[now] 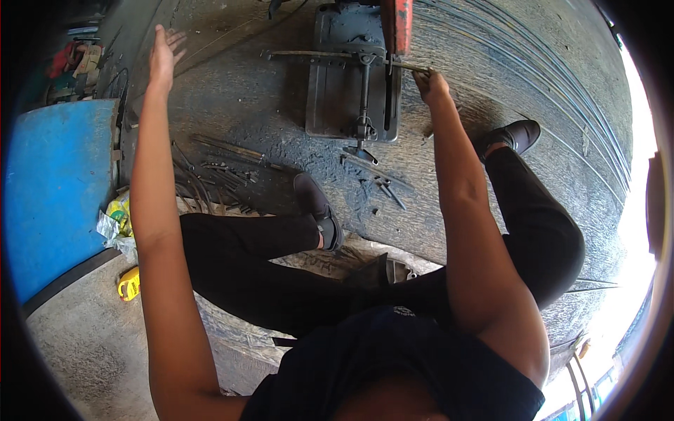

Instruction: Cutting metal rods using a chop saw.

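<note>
A cut-off saw with a dark metal base and a red guard stands on the floor in front of me. A clamp with a screw rod runs along its base. My right hand is closed on a thin metal rod at the saw's right side, close to the guard. The rod's inner end reaches the clamp area, where the contact is partly hidden. Out to the far left, my left hand is raised with its fingers spread and holds nothing.
Long thin metal rods curve along the right. Cut rod pieces and dark filings lie left of centre, with short pieces below the saw. A blue panel and a yellow tape measure are at the left.
</note>
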`<state>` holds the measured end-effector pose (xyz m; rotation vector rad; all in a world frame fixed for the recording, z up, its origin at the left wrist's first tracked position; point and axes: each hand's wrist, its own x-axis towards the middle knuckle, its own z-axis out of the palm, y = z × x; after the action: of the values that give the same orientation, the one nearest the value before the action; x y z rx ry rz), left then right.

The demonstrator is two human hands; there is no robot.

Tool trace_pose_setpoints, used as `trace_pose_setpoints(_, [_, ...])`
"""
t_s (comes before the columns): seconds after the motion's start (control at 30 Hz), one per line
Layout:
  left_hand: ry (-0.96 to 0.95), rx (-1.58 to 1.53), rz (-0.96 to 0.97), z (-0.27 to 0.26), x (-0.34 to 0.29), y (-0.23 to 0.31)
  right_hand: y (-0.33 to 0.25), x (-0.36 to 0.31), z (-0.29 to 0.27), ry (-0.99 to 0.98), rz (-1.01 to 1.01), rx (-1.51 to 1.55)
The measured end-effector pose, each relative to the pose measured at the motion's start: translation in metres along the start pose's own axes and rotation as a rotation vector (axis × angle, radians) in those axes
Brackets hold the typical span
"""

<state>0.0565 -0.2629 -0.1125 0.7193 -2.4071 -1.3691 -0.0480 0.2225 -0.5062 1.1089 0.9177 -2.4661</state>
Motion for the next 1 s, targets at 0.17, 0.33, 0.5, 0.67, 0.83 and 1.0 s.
trace_pose_setpoints(0.17, [-0.038, 0.097, 0.157, -0.022, -0.045, 0.054, 0.012, -0.024, -0.002, -0.012, 0.007, 0.035])
trace_pose_setpoints(0.33, [-0.111, 0.180, 0.240, -0.029, -0.098, 0.069, 0.017, -0.053, -0.024, 0.033, 0.070, -0.001])
trace_pose_setpoints(0.5, [-0.178, 0.132, 0.327, -0.012, -0.112, 0.088, 0.040, -0.096, -0.052, 0.054, 0.028, -0.050])
trace_pose_setpoints(0.67, [-0.279, -0.041, 0.556, 0.030, -0.102, 0.174, 0.089, -0.182, -0.089, 0.034, 0.105, -0.439])
trace_pose_setpoints(0.83, [-0.357, 0.112, 0.552, 0.101, -0.090, 0.262, 0.141, -0.263, -0.098, -0.168, 0.227, -0.410])
trace_pose_setpoints(1.0, [-0.537, 0.332, 0.482, 0.146, -0.066, 0.267, 0.175, -0.242, -0.087, -0.197, -0.011, -0.350])
